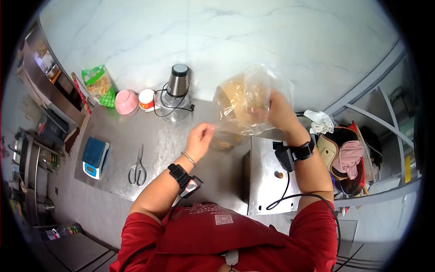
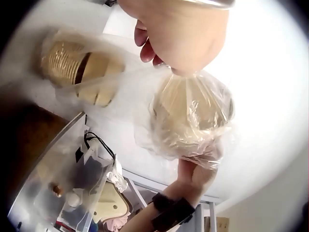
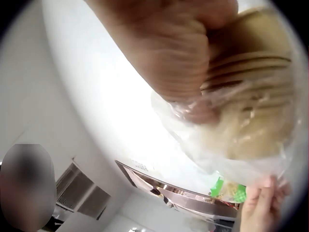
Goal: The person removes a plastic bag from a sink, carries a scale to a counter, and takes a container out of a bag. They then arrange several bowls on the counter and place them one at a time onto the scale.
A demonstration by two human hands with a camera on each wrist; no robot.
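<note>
Tabletop (image 1: 120, 136): metal | wall (image 1: 317, 36): white, veined | left hand (image 1: 199, 139): pinches bag (image 1: 247, 102)

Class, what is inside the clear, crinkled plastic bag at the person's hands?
Inside the clear, crinkled plastic bag are thin, tan, stacked layers. The right hand covers part of them; how many there are cannot be told.

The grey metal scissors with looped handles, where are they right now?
In the head view, the scissors lie left of centre on the shiny steel table, between the blue-topped white scale and the left forearm.
</note>
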